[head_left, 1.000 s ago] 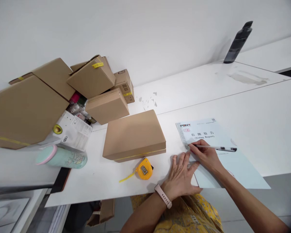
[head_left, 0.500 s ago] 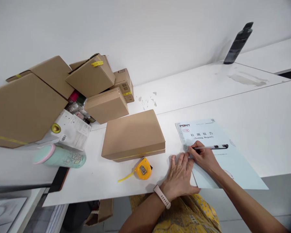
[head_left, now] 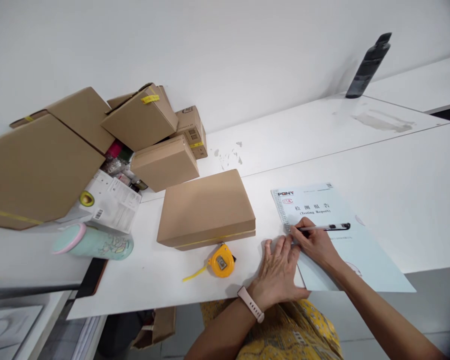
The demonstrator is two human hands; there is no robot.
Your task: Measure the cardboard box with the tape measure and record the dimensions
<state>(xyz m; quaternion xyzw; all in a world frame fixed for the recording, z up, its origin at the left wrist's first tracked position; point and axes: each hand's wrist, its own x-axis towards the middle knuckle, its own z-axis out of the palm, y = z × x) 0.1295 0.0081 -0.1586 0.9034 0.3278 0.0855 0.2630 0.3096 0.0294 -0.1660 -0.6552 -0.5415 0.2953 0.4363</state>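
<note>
– What fills the most room?
– A long white worktop (head_left: 397,200), stretching from the lower left to the right edge. On it, a big brown cardboard box (head_left: 41,165) takes up the left edge, with smaller brown cardboard boxes (head_left: 138,122) piled beside it at the upper left

– And nearer the middle?
– A flat brown cardboard box with a yellow strip (head_left: 206,205), left of centre. Then a pale blue paper booklet marked "Testing Report" (head_left: 354,245), on the worktop at the lower right

– Any containers?
– A mint green tumbler with a pink rim (head_left: 97,240) at the lower left, and a dark bottle (head_left: 369,65) at the upper right

– The hands?
– The left hand (head_left: 279,275) is palm down, fingers slightly spread, at the booklet's left edge; the right hand (head_left: 317,247) is over the booklet, its fingers drawn into a pinch

– What's smaller still?
– A round orange tape measure (head_left: 222,261), lower centre, its yellow strip poking out; a pale pink wristband (head_left: 250,304) below it; and last, a slim clear-and-black pen (head_left: 332,227) pinched in the right hand. I can't tell whether its tip touches the paper
</note>
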